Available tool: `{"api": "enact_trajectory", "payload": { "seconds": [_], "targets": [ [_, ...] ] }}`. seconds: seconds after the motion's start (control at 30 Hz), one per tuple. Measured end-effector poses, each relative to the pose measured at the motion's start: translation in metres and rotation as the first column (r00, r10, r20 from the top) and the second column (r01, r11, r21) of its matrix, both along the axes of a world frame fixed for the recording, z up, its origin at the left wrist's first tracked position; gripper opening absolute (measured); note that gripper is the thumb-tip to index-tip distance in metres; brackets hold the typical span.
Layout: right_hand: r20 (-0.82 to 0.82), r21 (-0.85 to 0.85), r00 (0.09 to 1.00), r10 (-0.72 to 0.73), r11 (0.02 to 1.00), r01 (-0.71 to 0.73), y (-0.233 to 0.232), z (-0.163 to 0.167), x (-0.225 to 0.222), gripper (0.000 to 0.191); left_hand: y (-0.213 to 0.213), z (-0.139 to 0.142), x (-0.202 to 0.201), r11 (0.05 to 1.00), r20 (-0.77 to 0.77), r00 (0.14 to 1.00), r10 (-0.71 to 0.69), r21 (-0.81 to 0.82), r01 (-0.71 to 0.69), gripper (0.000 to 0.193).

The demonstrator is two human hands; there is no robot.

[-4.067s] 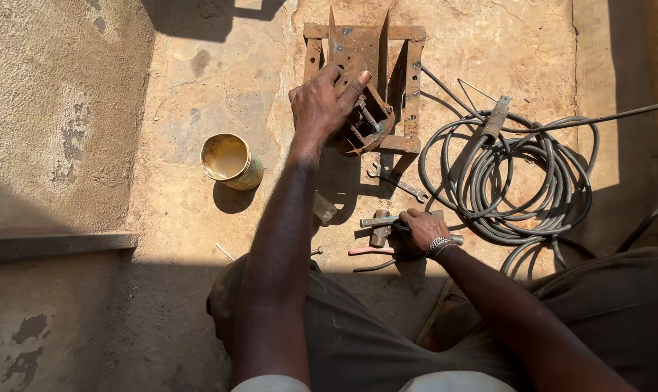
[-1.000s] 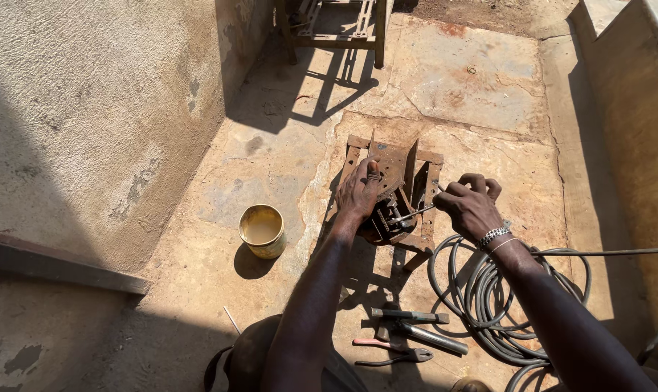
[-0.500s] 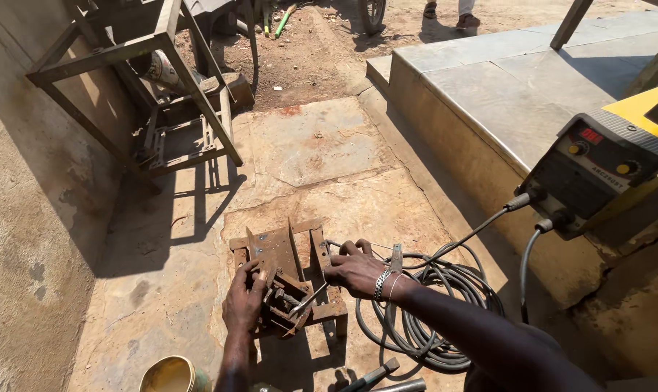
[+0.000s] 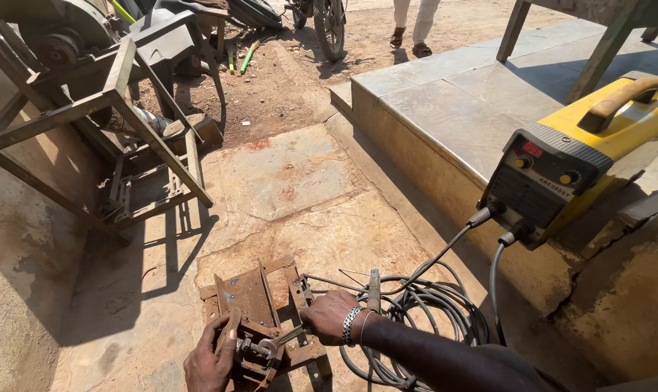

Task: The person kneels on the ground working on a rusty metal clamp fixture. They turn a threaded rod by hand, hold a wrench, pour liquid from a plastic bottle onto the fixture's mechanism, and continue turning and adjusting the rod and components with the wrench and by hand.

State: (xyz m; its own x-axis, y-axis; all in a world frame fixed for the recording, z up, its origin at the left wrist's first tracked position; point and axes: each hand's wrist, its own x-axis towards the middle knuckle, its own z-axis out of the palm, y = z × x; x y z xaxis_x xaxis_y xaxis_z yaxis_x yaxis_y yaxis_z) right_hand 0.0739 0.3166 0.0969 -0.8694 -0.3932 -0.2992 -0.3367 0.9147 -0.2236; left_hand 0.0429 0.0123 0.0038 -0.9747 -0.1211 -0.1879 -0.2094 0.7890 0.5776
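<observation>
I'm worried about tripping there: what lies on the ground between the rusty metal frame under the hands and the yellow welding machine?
In the head view, a coil of grey cables lies between the rusty metal frame and the yellow welding machine, with two leads running up to its front sockets.

We see a stone floor (image 4: pixel 292 174) (sunlit, stained) carrying a rusty metal frame (image 4: pixel 260 305), coiled cable (image 4: pixel 430 312) and, perhaps on the raised ledge (image 4: pixel 445 109), a yellow welder (image 4: pixel 583 156).

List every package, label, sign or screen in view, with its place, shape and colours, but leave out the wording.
Small display: top left of the welding machine's grey front panel, on the raised slab at right; a dark rectangle with red glowing digits.
Printed label: lower on the same panel; a thin line of pale lettering on grey.
No packages or signs show.
</observation>
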Motion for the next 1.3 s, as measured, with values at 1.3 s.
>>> {"api": "enact_trajectory", "payload": {
  "seconds": [1.3],
  "targets": [
    [0.031, -0.17, 0.997, 0.073, 0.983, -0.067, 0.003, -0.002, 0.022, 0.029, 0.03, 0.004, -0.009, 0.951, -0.383, 0.914, -0.13, 0.213, 0.225, 0.064]
  ]
}}
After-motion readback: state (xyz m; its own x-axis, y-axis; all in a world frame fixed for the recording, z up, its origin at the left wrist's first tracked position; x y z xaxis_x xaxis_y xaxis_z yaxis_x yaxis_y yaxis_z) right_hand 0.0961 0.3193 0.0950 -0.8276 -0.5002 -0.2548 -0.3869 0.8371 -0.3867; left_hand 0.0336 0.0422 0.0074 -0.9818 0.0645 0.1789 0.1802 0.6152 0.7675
